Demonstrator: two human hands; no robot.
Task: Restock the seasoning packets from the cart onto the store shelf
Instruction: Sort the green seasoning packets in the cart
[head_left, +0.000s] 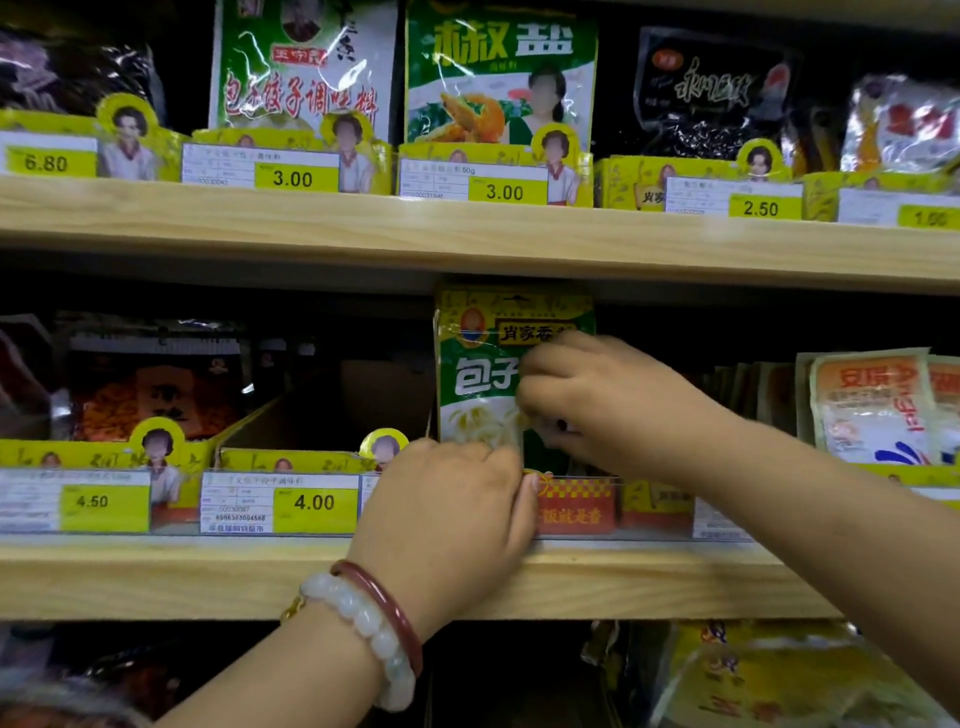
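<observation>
Item: green seasoning packet (483, 374), being seated upright in a yellow display tray (576, 499) on the middle shelf (208, 571), between the empty tray priced 4.00 (314, 502) to the left and a row of pale orange-topped packets (872, 410) to the right.

Handling: both hands are working on it. The right hand (613, 400) is coming across the packet's face, its fingers curling and pinching the packet at mid-height. The left hand (457, 504), wearing a pale bead bracelet and a red bangle at the wrist (374, 629), is sitting at the tray's front lip with its fingers bent against the packet's lower left corner; whether it is gripping the packet or only steadying it against the tray is hard to tell.

Method, as a judgement: the packet is wanting to go down straight behind the tray's front wall, face forward, with the lower hand guiding the bottom edge in while the upper hand is keeping it from folding. Pushing from the top alone would likely be buckling the soft pouch.

Appearance: flat glossy pouch, green ground, white panel across the middle showing large white characters and a pale food picture, yellow name band and a round red emblem near the top. The top edge is reaching almost to the underside of the shelf above (467, 244). The cart is not in view.
</observation>
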